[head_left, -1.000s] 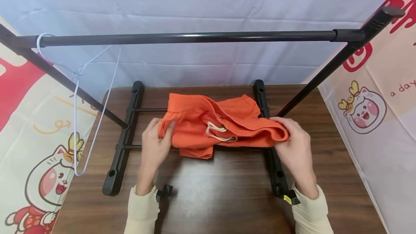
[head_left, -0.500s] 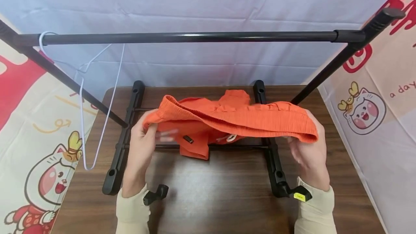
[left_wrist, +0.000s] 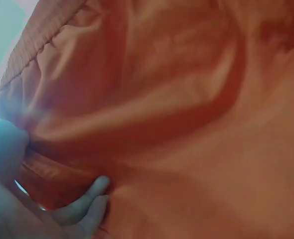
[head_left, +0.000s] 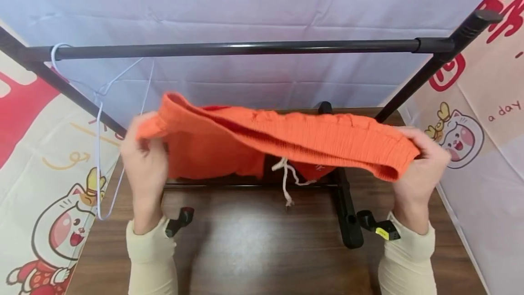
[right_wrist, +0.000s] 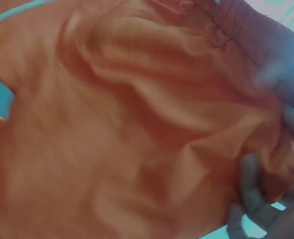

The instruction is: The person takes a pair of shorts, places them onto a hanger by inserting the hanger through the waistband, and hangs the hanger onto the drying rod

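Observation:
Orange shorts [head_left: 323, 133] with a gathered elastic waistband are stretched between the two hands in the head view. My left hand [head_left: 143, 167] grips the waistband's left end, and my right hand [head_left: 425, 167] grips its right end. White drawstrings [head_left: 285, 179] dangle below the middle of the band. In the left wrist view, fingers [left_wrist: 89, 199] lie against the orange cloth [left_wrist: 197, 129]. The right wrist view shows fingers [right_wrist: 251, 186] pressed to the fabric [right_wrist: 137, 139] under the waistband. Both thumbs are partly hidden by cloth or blur.
A black clothes rack [head_left: 262, 48] spans the view above the hands. At its left end hangs a white hanger [head_left: 99, 158]. The rack's right foot [head_left: 348, 222] stands on the brown wooden table [head_left: 254, 245]. Printed cloth [head_left: 61, 149] covers the sides.
The hands have moved apart and lifted the shorts from the low, bunched position. The waistband has turned toward the camera and stretched wider, and the drawstrings now hang down.

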`<state>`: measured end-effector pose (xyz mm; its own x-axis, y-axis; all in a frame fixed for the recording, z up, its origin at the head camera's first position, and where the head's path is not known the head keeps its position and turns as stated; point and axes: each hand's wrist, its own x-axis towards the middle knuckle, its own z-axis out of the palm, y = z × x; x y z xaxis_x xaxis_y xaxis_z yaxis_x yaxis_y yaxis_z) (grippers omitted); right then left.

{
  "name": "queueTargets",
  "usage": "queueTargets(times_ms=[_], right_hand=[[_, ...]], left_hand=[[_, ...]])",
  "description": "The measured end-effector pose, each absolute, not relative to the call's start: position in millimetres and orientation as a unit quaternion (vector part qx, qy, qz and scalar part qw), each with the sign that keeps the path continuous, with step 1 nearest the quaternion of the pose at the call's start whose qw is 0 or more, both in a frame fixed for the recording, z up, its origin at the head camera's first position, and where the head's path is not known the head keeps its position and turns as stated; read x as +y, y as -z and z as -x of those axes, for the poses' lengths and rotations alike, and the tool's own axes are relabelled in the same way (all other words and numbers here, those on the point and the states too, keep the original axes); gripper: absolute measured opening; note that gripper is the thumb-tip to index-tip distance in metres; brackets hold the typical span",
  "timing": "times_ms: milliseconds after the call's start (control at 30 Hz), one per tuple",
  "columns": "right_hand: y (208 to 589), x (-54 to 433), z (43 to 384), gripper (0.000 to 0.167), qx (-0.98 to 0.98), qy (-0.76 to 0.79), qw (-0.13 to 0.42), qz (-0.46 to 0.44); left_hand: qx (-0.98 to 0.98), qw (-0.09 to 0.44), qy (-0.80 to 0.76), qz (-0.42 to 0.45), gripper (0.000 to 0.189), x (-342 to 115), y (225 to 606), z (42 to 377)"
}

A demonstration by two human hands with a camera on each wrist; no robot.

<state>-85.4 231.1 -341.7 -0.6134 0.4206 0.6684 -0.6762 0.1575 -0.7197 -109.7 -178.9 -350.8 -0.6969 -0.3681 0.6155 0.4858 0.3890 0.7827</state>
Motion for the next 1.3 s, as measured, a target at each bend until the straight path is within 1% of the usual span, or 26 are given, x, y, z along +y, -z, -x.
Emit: queueTargets(times_ms=[33, 100, 200, 267, 300, 400, 533, 633, 700, 767, 833, 900, 967, 1033, 1100, 1133, 1167, 1300], right_hand=[[337, 233, 87, 0.022, -0.625, -0.643, 0.432, -0.092], [331, 236, 89, 0.02, -0.623, -0.652, 0.425, -0.081], [331, 241, 93, 0.014, -0.64, -0.664, 0.377, -0.08], [337, 243, 96, 0.009, -0.69, -0.64, 0.333, -0.061], [342, 244, 97, 0.009, -0.722, -0.615, 0.313, -0.049], [359, 244, 103, 0.016, -0.818, -0.522, 0.24, -0.008], [386, 239, 108, 0.018, -0.868, -0.488, 0.093, 0.017], [402, 236, 109, 0.024, -0.871, -0.491, -0.004, 0.023], [408, 234, 108, 0.024, -0.872, -0.489, -0.027, 0.016], [413, 233, 107, 0.023, -0.877, -0.48, -0.017, -0.001], [414, 232, 105, 0.021, -0.877, -0.479, 0.012, -0.019], [414, 230, 103, 0.02, -0.875, -0.48, 0.052, -0.037], [413, 228, 101, 0.019, -0.866, -0.489, 0.085, -0.053], [412, 226, 99, 0.019, -0.855, -0.503, 0.108, -0.065], [411, 225, 98, 0.02, -0.844, -0.517, 0.12, -0.078], [410, 224, 98, 0.021, -0.84, -0.522, 0.124, -0.084], [410, 224, 97, 0.023, -0.837, -0.525, 0.127, -0.09], [410, 223, 97, 0.024, -0.833, -0.526, 0.137, -0.099]], left_hand=[[-0.74, 0.4, 0.539, 0.032, 0.02, -181, 345, 112], [-0.747, 0.407, 0.526, 0.018, 0.022, -184, 337, 115], [-0.767, 0.379, 0.518, 0.0, 0.023, -186, 339, 117], [-0.786, 0.343, 0.515, -0.011, 0.024, -187, 350, 119], [-0.796, 0.325, 0.511, -0.015, 0.024, -188, 358, 121], [-0.827, 0.266, 0.495, -0.031, 0.024, -190, 387, 125], [-0.868, 0.185, 0.459, -0.041, 0.025, -191, 429, 124], [-0.897, 0.113, 0.426, -0.032, 0.027, -189, 454, 118], [-0.909, 0.062, 0.412, -0.021, 0.033, -187, 466, 115], [-0.914, 0.014, 0.406, -0.011, 0.039, -184, 471, 111], [-0.919, -0.006, 0.393, -0.006, 0.043, -180, 470, 107], [-0.928, -0.007, 0.372, -0.013, 0.045, -176, 466, 102], [-0.937, 0.016, 0.348, -0.038, 0.043, -171, 459, 97], [-0.935, 0.031, 0.345, -0.072, 0.038, -165, 451, 94], [-0.926, 0.028, 0.364, -0.093, 0.037, -160, 446, 93], [-0.92, 0.016, 0.38, -0.098, 0.04, -156, 446, 95], [-0.908, -0.006, 0.407, -0.096, 0.045, -153, 447, 96], [-0.825, -0.124, 0.546, -0.083, 0.062, -139, 467, 108]])
